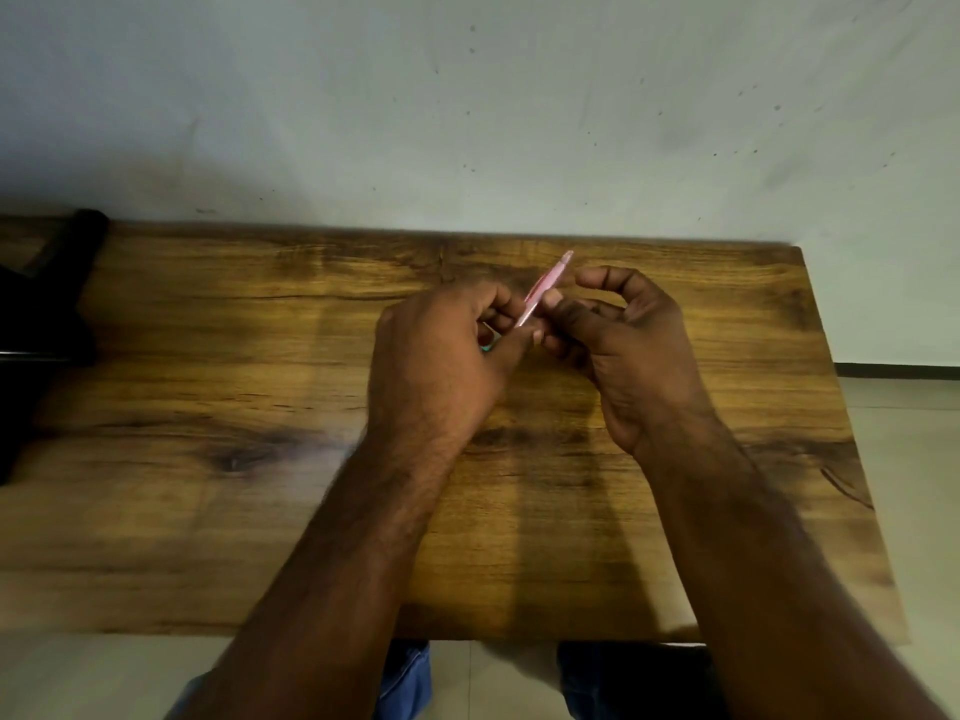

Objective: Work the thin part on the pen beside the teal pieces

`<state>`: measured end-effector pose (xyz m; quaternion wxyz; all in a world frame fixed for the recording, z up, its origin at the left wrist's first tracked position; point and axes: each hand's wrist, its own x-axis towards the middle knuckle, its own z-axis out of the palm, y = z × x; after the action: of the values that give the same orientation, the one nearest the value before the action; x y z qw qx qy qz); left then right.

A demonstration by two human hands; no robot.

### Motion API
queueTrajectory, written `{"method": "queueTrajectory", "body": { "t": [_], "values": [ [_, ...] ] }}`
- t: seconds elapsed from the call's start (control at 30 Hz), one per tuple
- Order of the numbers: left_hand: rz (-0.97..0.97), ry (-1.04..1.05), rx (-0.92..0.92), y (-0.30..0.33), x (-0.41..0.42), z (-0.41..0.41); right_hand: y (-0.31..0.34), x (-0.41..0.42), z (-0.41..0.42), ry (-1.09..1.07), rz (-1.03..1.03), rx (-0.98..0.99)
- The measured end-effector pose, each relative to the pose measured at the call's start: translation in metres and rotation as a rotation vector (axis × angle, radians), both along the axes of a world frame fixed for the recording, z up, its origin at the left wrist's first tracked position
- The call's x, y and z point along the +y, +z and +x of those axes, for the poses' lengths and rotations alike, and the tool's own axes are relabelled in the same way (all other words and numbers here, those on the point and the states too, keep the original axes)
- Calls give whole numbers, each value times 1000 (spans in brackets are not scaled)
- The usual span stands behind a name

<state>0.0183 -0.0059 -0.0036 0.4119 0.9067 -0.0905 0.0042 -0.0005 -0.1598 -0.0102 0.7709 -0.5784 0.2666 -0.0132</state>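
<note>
You see a table (pixel 208 511) of wood-grain finish, smooth with a faint sheen. Your pen (pixel 545 285) looks like glossy pink plastic. The wall (pixel 467 96) is matt, speckled plaster.

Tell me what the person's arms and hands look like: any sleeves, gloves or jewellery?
Both forearms are bare right down to the frame's lower edge, so no sleeves show. The left hand and right hand wear no gloves, and no rings, watch or bracelets can be seen. The left forearm has visible hair. Below the table edge, blue denim covers the knees.
</note>
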Motion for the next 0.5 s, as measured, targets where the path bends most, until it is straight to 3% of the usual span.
{"method": "queueTrajectory", "body": {
  "t": [0.37,0.5],
  "values": [
    [61,-168,214,-3,1,2,-6,-3,-3,108,-264,69],
    [124,-28,169,-3,7,6,-12,-1,-4,194,-609,135]
  ]
}}
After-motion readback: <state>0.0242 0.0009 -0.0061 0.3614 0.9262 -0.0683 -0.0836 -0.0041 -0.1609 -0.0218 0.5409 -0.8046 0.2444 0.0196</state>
